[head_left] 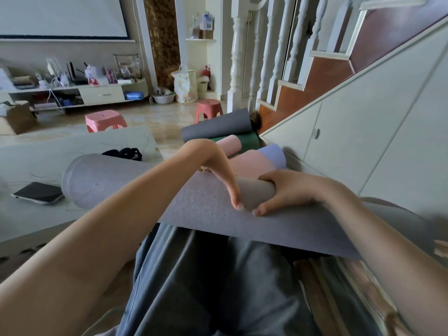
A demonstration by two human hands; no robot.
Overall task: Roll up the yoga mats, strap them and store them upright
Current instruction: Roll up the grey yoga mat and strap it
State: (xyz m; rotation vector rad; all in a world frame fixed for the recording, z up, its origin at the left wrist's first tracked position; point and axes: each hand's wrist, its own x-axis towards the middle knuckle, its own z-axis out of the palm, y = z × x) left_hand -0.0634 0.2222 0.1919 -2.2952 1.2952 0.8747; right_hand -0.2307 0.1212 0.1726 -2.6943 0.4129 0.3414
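Seated, grey trousers (218, 287) at 6 o'clock, grey mat (116, 180) lying across the lap, running from 9 toward 3.

Mat partly rolled: loose flap hanging over the knees at centre-right, tight core under the hands, fat open end out at 9 o'clock.

Right hand (288, 190) at 3 o'clock of centre: fingers curled round the roll's core, thumb tip down on the flap. Gripping.

Left hand (218, 166) just beside it, at centre: wrist bent, fingers straight and pressed edge-on against the roll, nothing wrapped. Fingertips of both hands nearly touching at the seam.

Further out, 9 o'clock: table (29, 214) with a tablet (38, 192), touching or just beside the roll's end; cannot tell which. Black straps (126, 154) at 10–11 o'clock on the same table, well apart from both hands.

Past the hands, 12–1 o'clock: other mats (218, 127) on the floor against the stair wall, grey, green, pink, lilac, loosely rolled, lying flat, none strapped or upright.

Far: two red stools (104, 120), cluttered TV shelf (72, 88).

Risks, as judged:
- Roll looks coned, wide at 9 and narrow at the hands. Likely telescopes if rolled on like this; strap then slips off.
- Only one hand actually gripping. Reaching for the straps means letting go, and springy foam probably unwinds.
- Wide end may sweep the tablet off the table while turning.
- Flap over the knees could crease or snag.
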